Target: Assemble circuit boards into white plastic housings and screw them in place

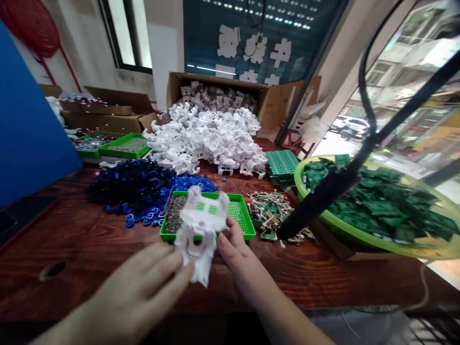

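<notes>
A white moulded plastic housing (pixel 204 218) with cut-outs and a round hole is held up in front of me, over the near side of the green tray (pixel 247 223). My right hand (pixel 239 249) grips its right edge between thumb and fingers. From the lower left, the fingers of my left hand (pixel 147 282) press against its lower part; this hand is a little blurred. Whether the housing is one piece or two joined pieces I cannot tell. Small metal screws (pixel 176 213) fill the left end of the tray behind it.
Beyond the tray a large heap of white housings (pixel 212 134) spills from a cardboard box (pixel 174 91). Dark blue parts (pixel 132 184) and small blue rings (pixel 149 218) lie left. Right are wired pieces (pixel 269 213), green circuit boards (pixel 282 163), a yellow-green basin (pixel 332 220) and a black arm (pixel 319 199).
</notes>
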Demonstrator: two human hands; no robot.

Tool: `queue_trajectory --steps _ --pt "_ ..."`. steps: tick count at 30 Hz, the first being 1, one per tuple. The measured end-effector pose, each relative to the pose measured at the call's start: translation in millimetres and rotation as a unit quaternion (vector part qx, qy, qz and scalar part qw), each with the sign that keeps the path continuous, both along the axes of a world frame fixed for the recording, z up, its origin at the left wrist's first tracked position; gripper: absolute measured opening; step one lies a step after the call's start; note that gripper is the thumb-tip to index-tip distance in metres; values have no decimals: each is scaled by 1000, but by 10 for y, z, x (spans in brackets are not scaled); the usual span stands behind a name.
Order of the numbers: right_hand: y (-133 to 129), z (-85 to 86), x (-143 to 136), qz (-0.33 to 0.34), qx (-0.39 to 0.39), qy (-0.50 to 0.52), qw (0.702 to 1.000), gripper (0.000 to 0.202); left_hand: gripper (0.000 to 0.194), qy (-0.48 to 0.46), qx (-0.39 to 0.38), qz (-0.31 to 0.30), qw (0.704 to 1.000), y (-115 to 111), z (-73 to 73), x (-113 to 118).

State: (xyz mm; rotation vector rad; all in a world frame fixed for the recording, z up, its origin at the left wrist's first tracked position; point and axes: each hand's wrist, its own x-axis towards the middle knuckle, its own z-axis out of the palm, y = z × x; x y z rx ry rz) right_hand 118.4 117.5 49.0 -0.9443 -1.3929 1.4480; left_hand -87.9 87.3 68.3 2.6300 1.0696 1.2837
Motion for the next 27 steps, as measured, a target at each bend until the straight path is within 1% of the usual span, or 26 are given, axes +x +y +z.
queue_trajectory --steps 1,2,3,4,5,6,7,8,9,10,11,12,13,14,15,16,18,19,20,22,25,27 --pt "14 18 -74 22 -30 42 998 55 34 44 30 -32 998 -147 -126 22" --pt "14 23 -134 34 -41 70 996 54 43 38 26 -5 999 -269 -245 42" --pt "1 16 -183 38 -47 87 994 51 48 0 1 23 1000 -364 -350 61" --pt "-19 0 -223 39 -56 96 993 47 49 -67 -37 34 996 -435 -436 80" --pt "-45 -24 -258 44 -71 100 991 44 50 -177 -94 17 980 -482 -502 101" --pt "-72 -52 -288 56 -89 100 989 43 56 -300 -173 -13 938 -510 -548 126" --pt "-99 -81 -315 71 -105 96 987 43 65 -415 -252 -44 873 -521 -576 155" --pt "-124 -107 -340 91 -114 87 985 44 72 -509 -338 -74 788 -521 -590 188" --pt "-145 -129 -363 110 -116 70 985 45 78 -542 -387 -83 741 -514 -595 222" --pt "-160 -142 -383 125 -106 42 986 46 80 -555 -421 -85 712 -503 -593 254" --pt "-166 -146 -400 133 -83 -3 988 48 81 -570 -466 -84 671 -493 -588 278" --pt "-160 -138 -415 135 -45 -69 987 49 84 -592 -514 -81 616 -485 -580 290" --pt "-141 -117 -431 129 6 -150 980 51 86 -614 -544 -75 567 -484 -572 286" --pt "-106 -85 -452 115 70 -234 963 53 88 -635 -565 -67 522 -489 -563 266" --pt "-53 -43 -484 96 141 -314 934 55 90 -653 -573 -53 492 -503 -556 231" --pt "18 7 -530 77 210 -381 897 54 90 -666 -570 -32 481 -523 -552 184" --pt "207 110 -684 55 319 -457 829 45 90 -676 -564 14 473 -583 -551 68" --pt "319 152 -793 69 343 -472 809 37 90 -678 -565 36 470 -620 -555 8" --pt "436 183 -922 88 356 -482 796 31 91 -678 -566 53 465 -659 -559 -49" --pt "659 199 -1216 134 382 -506 762 23 94 -686 -567 75 451 -740 -563 -151" --pt "887 132 -1651 210 430 -539 693 18 100 -710 -554 96 424 -862 -551 -265" --pt "944 65 -1869 241 450 -561 651 15 100 -730 -536 97 413 -933 -540 -317"
